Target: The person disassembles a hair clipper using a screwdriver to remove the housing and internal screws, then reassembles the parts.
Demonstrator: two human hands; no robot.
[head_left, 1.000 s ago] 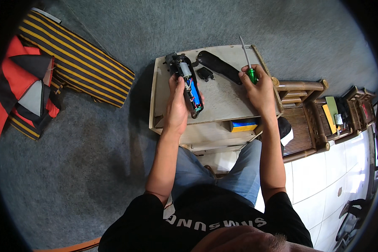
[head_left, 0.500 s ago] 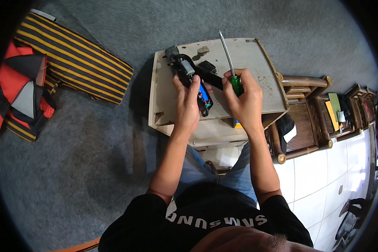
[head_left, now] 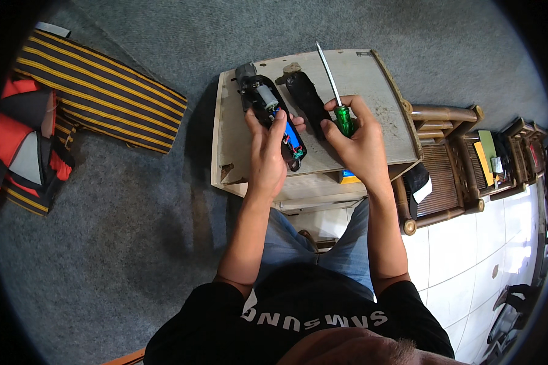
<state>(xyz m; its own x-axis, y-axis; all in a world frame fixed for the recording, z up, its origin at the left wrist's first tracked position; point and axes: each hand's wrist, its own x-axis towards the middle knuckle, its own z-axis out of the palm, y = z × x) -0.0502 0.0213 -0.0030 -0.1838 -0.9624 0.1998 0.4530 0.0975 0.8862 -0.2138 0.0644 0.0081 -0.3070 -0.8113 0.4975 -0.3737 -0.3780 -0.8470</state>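
Note:
My left hand [head_left: 268, 152] is closed round an opened black handheld device [head_left: 265, 96], exposing a silver motor, a blue battery and small wires. My right hand [head_left: 362, 146] grips a screwdriver [head_left: 342, 118] by its green handle, metal shaft pointing up and away from me. A long black cover piece [head_left: 304, 94] lies between the two, beside my right fingers; whether they touch it I cannot tell. All of this is over the top of a worn pale wooden cabinet [head_left: 386, 112].
A yellow-and-blue box [head_left: 348, 177] sits in the cabinet's open shelf. Bamboo chairs [head_left: 444, 182] stand at right, one with a black-and-white cap [head_left: 420, 188], another with folders [head_left: 484, 164]. A striped cushion [head_left: 109, 91] and red-black fabric [head_left: 18, 158] lie left. My legs are below the cabinet.
My right hand and screwdriver have moved left, closer to the device. My left hand has shifted slightly right. The black cover lies more steeply angled, and the small black part is out of sight.

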